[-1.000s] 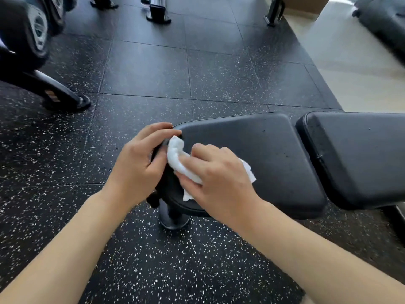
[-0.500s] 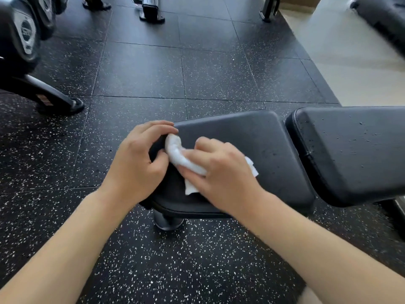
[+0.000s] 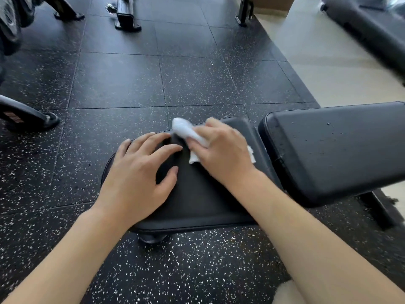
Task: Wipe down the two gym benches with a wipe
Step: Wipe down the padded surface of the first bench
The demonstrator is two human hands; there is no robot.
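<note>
A black padded gym bench stands in front of me, its seat pad (image 3: 197,200) low in the middle and its longer back pad (image 3: 341,145) to the right, speckled with small droplets. My right hand (image 3: 223,154) grips a crumpled white wipe (image 3: 186,130) and holds it on the far part of the seat pad. My left hand (image 3: 140,170) rests flat on the seat pad's left end, fingers spread and straight. A second black bench (image 3: 368,34) lies at the top right on the pale floor.
Black speckled rubber tiles (image 3: 122,84) cover the floor around the bench. Machine feet stand at the left (image 3: 26,117) and at the top (image 3: 125,16). The bench's rear leg (image 3: 379,211) juts out at the right. A pale floor strip (image 3: 324,69) runs along the right.
My left hand has let go of the pad's end and now lies flat on it. My right hand has carried the wipe away from me across the seat pad. The view has shifted.
</note>
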